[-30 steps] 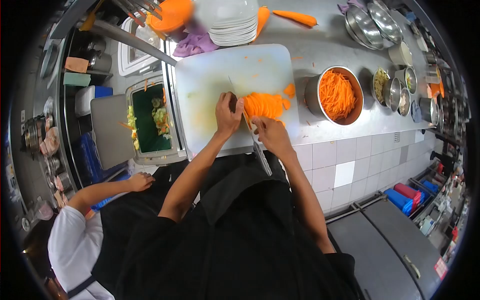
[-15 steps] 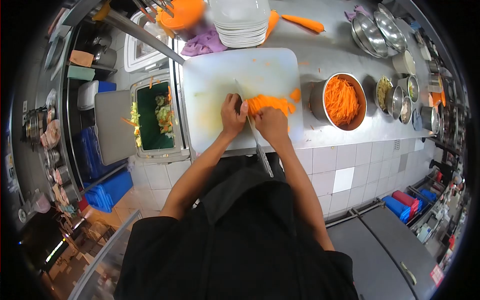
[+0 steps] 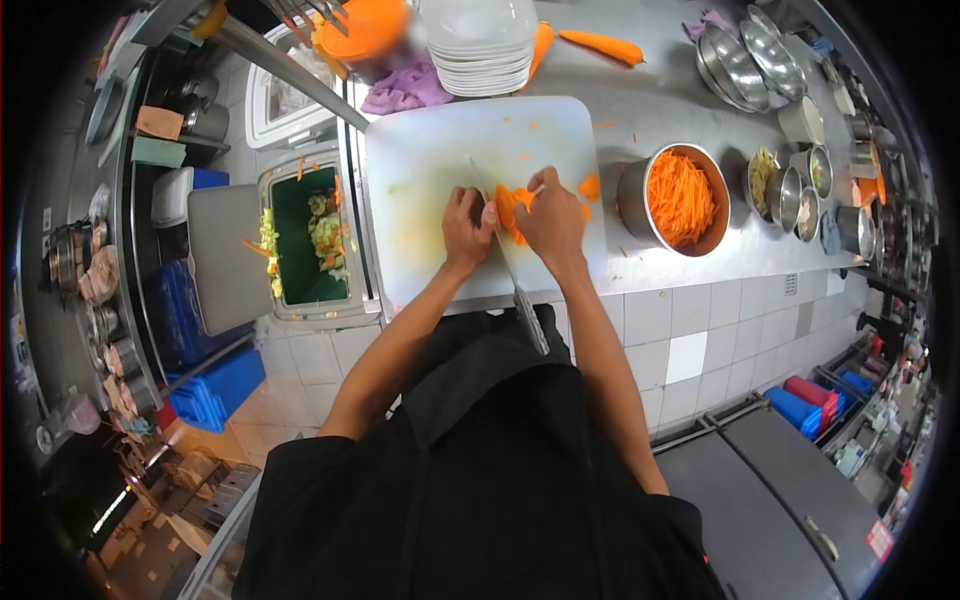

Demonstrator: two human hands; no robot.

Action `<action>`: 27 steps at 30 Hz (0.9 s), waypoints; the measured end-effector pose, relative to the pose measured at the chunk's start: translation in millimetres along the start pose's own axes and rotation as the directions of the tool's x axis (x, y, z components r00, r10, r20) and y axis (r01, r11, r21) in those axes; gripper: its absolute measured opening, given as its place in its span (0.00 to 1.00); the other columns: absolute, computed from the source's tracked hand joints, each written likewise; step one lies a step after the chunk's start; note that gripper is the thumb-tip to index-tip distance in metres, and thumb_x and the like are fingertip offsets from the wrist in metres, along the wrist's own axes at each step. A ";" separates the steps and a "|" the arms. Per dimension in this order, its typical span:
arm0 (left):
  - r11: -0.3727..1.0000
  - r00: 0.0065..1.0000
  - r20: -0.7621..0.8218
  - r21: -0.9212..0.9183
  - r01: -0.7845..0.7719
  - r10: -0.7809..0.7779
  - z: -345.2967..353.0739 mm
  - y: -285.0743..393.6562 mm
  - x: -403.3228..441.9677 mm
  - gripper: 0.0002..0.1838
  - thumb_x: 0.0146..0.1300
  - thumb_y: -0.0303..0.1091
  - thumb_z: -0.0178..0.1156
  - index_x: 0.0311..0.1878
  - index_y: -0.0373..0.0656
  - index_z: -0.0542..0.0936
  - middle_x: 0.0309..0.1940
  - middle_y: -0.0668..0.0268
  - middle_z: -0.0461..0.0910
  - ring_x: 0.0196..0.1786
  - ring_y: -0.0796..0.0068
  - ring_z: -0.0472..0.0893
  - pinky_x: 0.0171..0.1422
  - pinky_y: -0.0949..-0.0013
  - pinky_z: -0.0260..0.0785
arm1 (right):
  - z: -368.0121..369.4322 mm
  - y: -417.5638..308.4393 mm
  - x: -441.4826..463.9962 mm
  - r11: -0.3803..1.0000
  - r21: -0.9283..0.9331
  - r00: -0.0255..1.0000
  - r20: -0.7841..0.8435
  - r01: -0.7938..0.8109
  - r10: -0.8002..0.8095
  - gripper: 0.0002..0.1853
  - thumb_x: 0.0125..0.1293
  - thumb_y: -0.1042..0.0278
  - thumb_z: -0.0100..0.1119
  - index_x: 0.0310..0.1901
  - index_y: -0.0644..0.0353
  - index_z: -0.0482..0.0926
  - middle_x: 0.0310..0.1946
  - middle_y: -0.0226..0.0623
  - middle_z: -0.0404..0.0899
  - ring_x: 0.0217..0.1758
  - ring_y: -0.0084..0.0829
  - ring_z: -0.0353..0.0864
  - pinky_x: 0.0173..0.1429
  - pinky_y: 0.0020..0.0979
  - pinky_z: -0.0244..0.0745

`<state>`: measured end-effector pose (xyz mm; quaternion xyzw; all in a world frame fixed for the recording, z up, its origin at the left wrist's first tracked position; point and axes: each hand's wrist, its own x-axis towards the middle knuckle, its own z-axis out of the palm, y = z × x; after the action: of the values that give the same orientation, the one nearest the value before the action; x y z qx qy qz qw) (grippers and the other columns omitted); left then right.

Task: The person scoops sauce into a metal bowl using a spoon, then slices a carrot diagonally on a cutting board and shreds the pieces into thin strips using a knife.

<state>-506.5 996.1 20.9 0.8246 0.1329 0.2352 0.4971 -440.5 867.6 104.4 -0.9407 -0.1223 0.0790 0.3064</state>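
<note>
A long knife lies slanted across the white cutting board, its handle end towards my body. My left hand is curled closed at the blade, with the thumb against it. Just right of the blade is a cluster of orange carrot slices. My right hand covers part of them, its fingers bent and closed on the slices; the palm side is hidden. A separate carrot piece rests near the board's right edge.
Right of the board stands a metal pot of shredded carrot. Stacked white plates, a purple cloth and a whole carrot are behind. Metal bowls sit farther right. A scrap bin is at left.
My right hand has shifted slightly right and its fingers have lifted and spread a little, with the slices less bunched under it. The left hand and knife stay in place.
</note>
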 end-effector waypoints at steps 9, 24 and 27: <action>0.998 0.998 0.037 -0.037 0.052 -0.051 -2.3 5.5 0.4 0.23 0.67 0.50 0.58 0.34 0.34 0.74 0.31 0.55 0.69 0.32 0.57 0.73 0.35 0.59 0.65 | -8.3 -13.1 -91.9 0.997 0.019 0.917 0.395 -0.074 0.060 0.28 0.64 0.48 0.64 0.57 0.62 0.76 0.49 0.58 0.79 0.55 0.59 0.78 0.58 0.48 0.73; 0.996 0.993 0.093 -0.047 0.075 -0.070 -12.9 10.1 0.2 0.16 0.66 0.42 0.61 0.35 0.36 0.76 0.30 0.58 0.70 0.30 0.61 0.72 0.36 0.62 0.66 | 0.1 -12.3 -102.0 0.991 -0.094 0.948 0.313 0.096 -0.062 0.23 0.65 0.62 0.59 0.58 0.63 0.68 0.33 0.57 0.82 0.37 0.58 0.82 0.42 0.53 0.76; 0.999 0.988 0.155 -0.045 0.027 -0.020 -22.5 3.5 1.6 0.10 0.66 0.36 0.61 0.37 0.36 0.78 0.32 0.57 0.73 0.32 0.58 0.76 0.37 0.61 0.69 | 27.9 5.8 -96.6 0.997 -0.034 0.964 0.258 0.070 -0.059 0.24 0.67 0.69 0.54 0.61 0.65 0.61 0.35 0.62 0.80 0.35 0.62 0.81 0.38 0.56 0.76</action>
<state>-516.8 1012.3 33.3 0.8269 0.0980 0.1676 0.5278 -538.3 851.7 85.7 -0.9244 -0.1932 0.1875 0.2702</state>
